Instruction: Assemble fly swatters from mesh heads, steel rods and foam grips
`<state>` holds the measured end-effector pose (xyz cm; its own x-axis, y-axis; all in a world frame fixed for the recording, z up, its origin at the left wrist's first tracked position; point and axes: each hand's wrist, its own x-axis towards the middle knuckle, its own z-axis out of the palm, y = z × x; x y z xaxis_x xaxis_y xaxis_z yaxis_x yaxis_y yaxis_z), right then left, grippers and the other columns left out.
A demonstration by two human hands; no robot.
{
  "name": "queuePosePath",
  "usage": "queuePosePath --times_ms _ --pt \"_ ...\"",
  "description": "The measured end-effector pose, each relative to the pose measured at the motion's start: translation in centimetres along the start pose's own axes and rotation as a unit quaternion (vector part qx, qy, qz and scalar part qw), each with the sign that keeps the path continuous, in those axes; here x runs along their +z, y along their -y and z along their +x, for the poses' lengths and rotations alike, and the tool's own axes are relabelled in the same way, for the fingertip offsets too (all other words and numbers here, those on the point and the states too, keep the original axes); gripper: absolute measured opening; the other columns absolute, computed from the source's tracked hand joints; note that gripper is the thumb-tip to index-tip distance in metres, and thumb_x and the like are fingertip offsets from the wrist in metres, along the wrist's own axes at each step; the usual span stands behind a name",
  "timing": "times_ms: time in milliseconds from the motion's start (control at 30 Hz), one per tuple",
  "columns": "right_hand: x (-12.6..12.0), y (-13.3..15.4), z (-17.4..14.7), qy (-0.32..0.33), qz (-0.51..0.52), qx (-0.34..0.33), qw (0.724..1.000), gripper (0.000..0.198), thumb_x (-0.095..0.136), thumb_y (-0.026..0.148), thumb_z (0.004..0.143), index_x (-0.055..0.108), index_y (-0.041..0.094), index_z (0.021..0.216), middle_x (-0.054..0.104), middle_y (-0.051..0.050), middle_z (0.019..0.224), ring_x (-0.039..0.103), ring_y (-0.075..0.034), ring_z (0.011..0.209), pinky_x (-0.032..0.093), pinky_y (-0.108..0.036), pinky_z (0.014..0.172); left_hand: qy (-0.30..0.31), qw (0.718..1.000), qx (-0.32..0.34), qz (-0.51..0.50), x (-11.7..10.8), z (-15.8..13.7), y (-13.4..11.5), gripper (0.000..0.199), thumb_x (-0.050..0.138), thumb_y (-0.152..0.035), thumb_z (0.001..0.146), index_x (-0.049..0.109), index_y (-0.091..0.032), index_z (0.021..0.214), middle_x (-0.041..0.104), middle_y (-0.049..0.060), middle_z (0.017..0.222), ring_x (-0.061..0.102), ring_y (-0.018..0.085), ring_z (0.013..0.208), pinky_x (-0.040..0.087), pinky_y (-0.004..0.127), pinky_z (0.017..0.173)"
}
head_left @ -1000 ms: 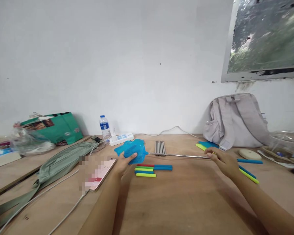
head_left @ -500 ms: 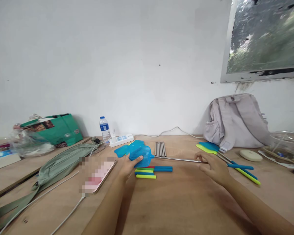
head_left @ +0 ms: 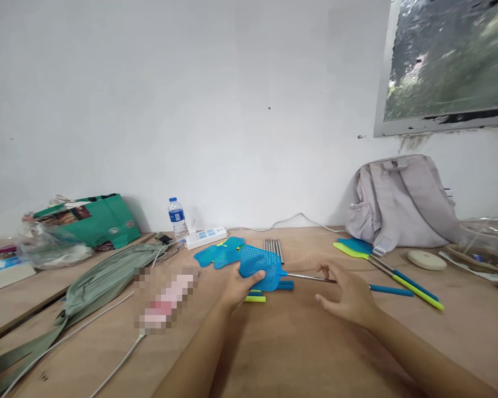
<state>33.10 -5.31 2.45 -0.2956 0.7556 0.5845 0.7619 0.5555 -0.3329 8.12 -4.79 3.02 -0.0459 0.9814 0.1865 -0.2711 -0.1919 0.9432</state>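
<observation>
My left hand [head_left: 233, 288] pinches the perforated blue head of a fly swatter [head_left: 260, 267], thumb on top. The swatter's metal rod runs right, passing behind my right hand [head_left: 351, 296], and ends in a blue handle. That right hand has its thumb and fingers apart around the rod, not closed on it. Loose blue and yellow-green handle tubes [head_left: 255, 299] lie partly hidden under the swatter head. Behind it are several metal rods [head_left: 274, 247] side by side. More blue swatter heads [head_left: 221, 252] are piled to the left.
Swatters with blue and yellow heads [head_left: 352, 249] lie at the right, before a grey backpack [head_left: 402, 204]. Further left are a power strip [head_left: 206, 237], a water bottle [head_left: 176, 215], a blurred phone [head_left: 168, 301] with its cable, a green strap bag [head_left: 108, 273] and a green shopping bag [head_left: 108, 221].
The swatter has moved right and nearer, its head now covering part of the loose handles. My right hand has loosened its fingers from the rod and spread them.
</observation>
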Motion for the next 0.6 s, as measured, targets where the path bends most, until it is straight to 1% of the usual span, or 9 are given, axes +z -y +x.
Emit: queuePosePath --times_ms 133,333,500,600 --pt "0.0 0.5 -0.2 0.016 -0.006 0.008 1.000 0.038 0.057 0.034 0.060 0.047 0.023 0.095 0.057 0.000 0.081 0.055 -0.016 0.070 0.038 -0.026 0.060 -0.010 1.000 0.000 0.014 -0.5 -0.1 0.1 0.041 0.078 -0.027 0.049 0.062 -0.015 0.084 0.069 0.006 0.087 0.064 0.023 0.080 0.051 0.039 0.077" --pt "0.6 0.4 0.0 0.042 0.007 0.030 0.999 0.028 0.054 0.032 0.064 0.047 0.022 0.089 0.057 -0.001 0.081 0.055 -0.017 0.073 0.038 -0.027 0.061 0.016 1.000 -0.015 -0.013 -0.8 0.3 0.4 0.039 0.078 -0.023 0.050 0.062 -0.014 0.084 0.069 0.005 0.085 0.064 0.022 0.078 0.051 0.038 0.075" --pt "0.6 -0.7 0.4 0.106 0.025 -0.002 0.994 0.018 0.048 0.026 0.068 0.050 0.022 0.086 0.058 -0.002 0.085 0.054 -0.016 0.075 0.039 -0.026 0.063 0.025 0.998 -0.028 -0.050 -1.7 0.6 0.1 0.031 0.078 -0.018 0.049 0.063 -0.014 0.076 0.069 0.004 0.077 0.064 0.020 0.073 0.050 0.039 0.076" --pt "0.3 -2.3 0.7 0.124 -0.003 -0.001 0.992 0.017 0.046 0.027 0.070 0.052 0.021 0.085 0.060 -0.003 0.084 0.055 -0.017 0.075 0.038 -0.027 0.064 0.017 0.998 -0.028 -0.053 -2.4 0.6 -0.4 0.031 0.078 -0.017 0.049 0.063 -0.014 0.076 0.069 0.004 0.077 0.064 0.020 0.072 0.049 0.040 0.077"
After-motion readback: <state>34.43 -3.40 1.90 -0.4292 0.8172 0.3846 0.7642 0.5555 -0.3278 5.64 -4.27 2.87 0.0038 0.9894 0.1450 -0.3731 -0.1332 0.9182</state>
